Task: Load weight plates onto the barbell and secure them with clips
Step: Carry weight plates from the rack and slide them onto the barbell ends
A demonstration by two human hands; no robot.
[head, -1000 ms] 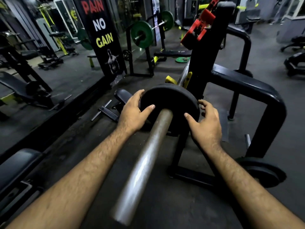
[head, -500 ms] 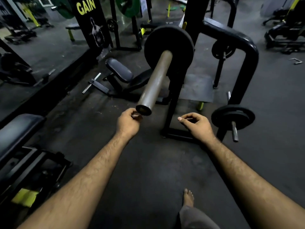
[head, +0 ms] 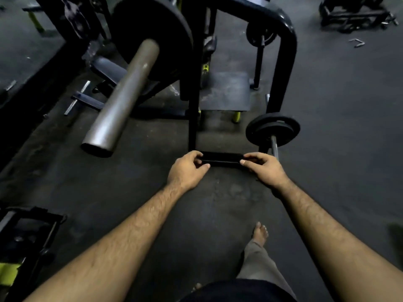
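Note:
The barbell's steel sleeve [head: 124, 94] juts toward me from the rack, its open end at mid-left. One black weight plate [head: 172, 40] sits far up the sleeve against the rack. No clip shows on the sleeve. My left hand [head: 185, 171] and my right hand [head: 265, 168] hang low in front of me, well below the sleeve's end. Their fingers are loosely curled and hold nothing. Between them, farther down, lies the rack's black base foot [head: 222, 159]. Another black plate [head: 272, 129] rests on a storage peg just beyond my right hand.
The black rack upright [head: 194, 94] and curved side rail [head: 285, 51] stand ahead. A smaller plate [head: 260, 35] hangs on a farther peg. A padded bench [head: 109, 68] lies under the bar. My bare foot [head: 260, 233] is on the dark rubber floor. Other equipment [head: 28, 236] sits lower left.
Both hands let go of the plate on the sleeve and drew back and down. My view tilted toward the floor, and the hands came closer together over the rack's base.

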